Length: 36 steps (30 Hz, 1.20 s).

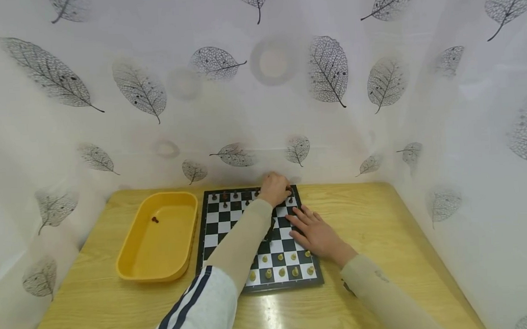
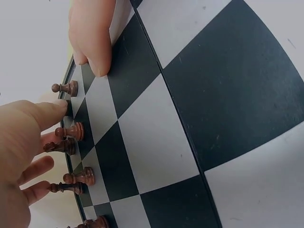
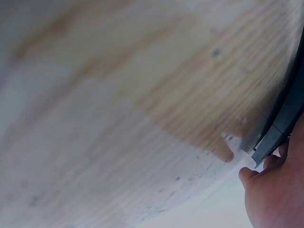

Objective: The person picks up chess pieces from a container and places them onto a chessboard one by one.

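Observation:
A black-and-white chessboard [image 1: 223, 216] lies on the table. My left hand [image 1: 274, 189] reaches to its far right corner and pinches a dark chess piece [image 1: 289, 188], mostly hidden by the fingers. In the left wrist view, brown pawns [image 2: 80, 176] and a brown knight [image 2: 59, 146] stand beside the left hand [image 2: 19, 147]. My right hand [image 1: 317, 232] rests on the board's right side, fingers straight and spread. In the right wrist view, the right hand [image 3: 278, 190] lies over the board's dark edge [image 3: 280, 123].
A yellow tray [image 1: 123, 259] stands left of the board with a small dark red piece [image 1: 155, 220] in it. Pale yellow chess pieces [image 1: 282, 271] stand in rows on the near side. A leaf-patterned white curtain [image 1: 279, 110] hangs behind the wooden table [image 1: 353, 204].

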Motion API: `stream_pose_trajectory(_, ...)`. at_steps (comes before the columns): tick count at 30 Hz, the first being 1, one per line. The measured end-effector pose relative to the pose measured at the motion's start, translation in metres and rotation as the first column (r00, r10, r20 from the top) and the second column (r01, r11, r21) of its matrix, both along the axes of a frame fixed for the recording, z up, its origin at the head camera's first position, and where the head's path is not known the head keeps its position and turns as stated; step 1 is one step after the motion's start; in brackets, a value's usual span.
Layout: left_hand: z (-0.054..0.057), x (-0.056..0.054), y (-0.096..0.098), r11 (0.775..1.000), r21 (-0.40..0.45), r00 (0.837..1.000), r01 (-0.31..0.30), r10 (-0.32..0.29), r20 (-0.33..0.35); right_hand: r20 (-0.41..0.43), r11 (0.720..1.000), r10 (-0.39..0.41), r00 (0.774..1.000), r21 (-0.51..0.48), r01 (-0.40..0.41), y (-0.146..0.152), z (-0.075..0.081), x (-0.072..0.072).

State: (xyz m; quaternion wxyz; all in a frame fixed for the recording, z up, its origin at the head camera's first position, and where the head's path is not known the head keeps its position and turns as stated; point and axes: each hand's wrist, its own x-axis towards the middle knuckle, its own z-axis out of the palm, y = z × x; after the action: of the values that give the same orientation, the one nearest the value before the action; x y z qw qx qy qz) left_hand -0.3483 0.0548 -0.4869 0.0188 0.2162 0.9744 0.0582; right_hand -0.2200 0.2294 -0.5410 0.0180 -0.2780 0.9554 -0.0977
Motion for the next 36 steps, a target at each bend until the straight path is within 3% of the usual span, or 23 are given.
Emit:
stream_pose_trajectory(9,0.004,-0.004,-0.015,0.998,0.008,0.998,0.057,-0.057,0.029,0.004,1.0,0.011,1.0,-0.007,-0.011,-0.006,0.0,0.0)
stream_pose_trajectory(12,0.012,-0.003,-0.026,0.992,0.118,0.994,0.042,-0.054,0.097,-0.001,1.0,0.013,1.0,-0.006,-0.013,-0.007,0.001,0.0)
stream_pose_trajectory(14,0.019,-0.001,-0.035,0.966,0.258,0.987,0.006,-0.047,0.151,-0.004,1.0,0.01,1.0,0.001,-0.01,-0.008,0.002,0.0)
stream_pose_trajectory(16,0.024,0.002,-0.045,0.917,0.398,0.983,-0.022,-0.053,0.175,-0.005,1.0,0.01,1.0,0.004,-0.01,-0.008,0.001,0.0)
stream_pose_trajectory(18,0.029,0.006,-0.057,0.867,0.498,0.984,-0.026,-0.067,0.167,0.0,1.0,0.012,1.0,0.004,-0.012,-0.008,0.001,0.001)
stream_pose_trajectory(20,0.033,0.011,-0.068,0.832,0.554,0.986,-0.023,-0.072,0.149,0.008,1.0,0.015,1.0,0.007,-0.015,-0.008,0.0,0.002)
stream_pose_trajectory(29,0.055,0.029,-0.122,0.781,0.624,0.993,-0.036,-0.045,0.113,0.015,1.0,-0.016,1.0,-0.011,0.016,-0.005,0.001,0.004)
stream_pose_trajectory(36,0.064,0.045,-0.172,0.788,0.61,0.996,-0.086,0.06,0.064,-0.016,1.0,0.0,1.0,-0.012,0.0,0.0,-0.002,0.003)
